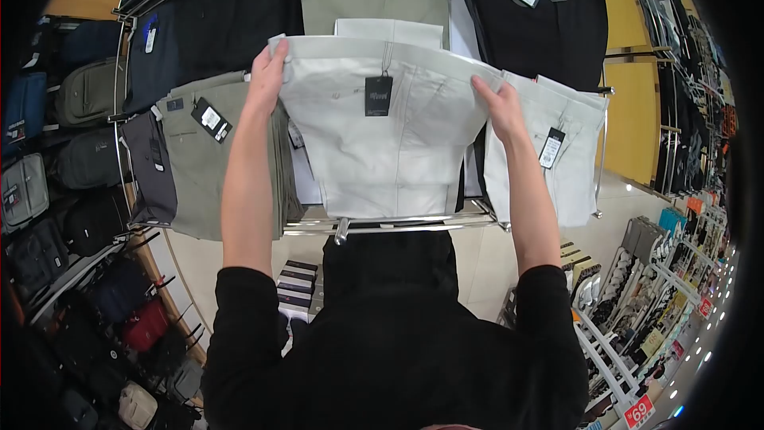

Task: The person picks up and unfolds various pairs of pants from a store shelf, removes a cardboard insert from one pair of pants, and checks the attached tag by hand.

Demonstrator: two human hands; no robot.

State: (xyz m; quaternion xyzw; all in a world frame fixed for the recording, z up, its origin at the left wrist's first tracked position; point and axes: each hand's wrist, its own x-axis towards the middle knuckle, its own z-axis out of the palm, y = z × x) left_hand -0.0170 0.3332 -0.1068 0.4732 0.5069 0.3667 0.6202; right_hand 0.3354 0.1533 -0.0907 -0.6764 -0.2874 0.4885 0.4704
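A pair of white trousers [358, 135] is spread over the metal rack, its waistband facing away from me. My left hand [269, 70] grips the left end of the waistband, thumb on top. At the right end, my right hand [499, 103] pinches the waistband between thumb and fingers. A black tag [378, 96] hangs from the waistband on a thin string. Another white pair [529, 183] with a tag lies beside my right hand. Olive-green trousers [191, 175] lie folded to the left, near my left forearm.
Black trousers [239, 16] lie at the back left, beige ones [382, 0] at the back middle, more black ones [541, 40] at the back right. A metal rail [398, 228] runs along the front. Bags [95, 87] line the left side; shoe shelves [637, 295] stand lower right.
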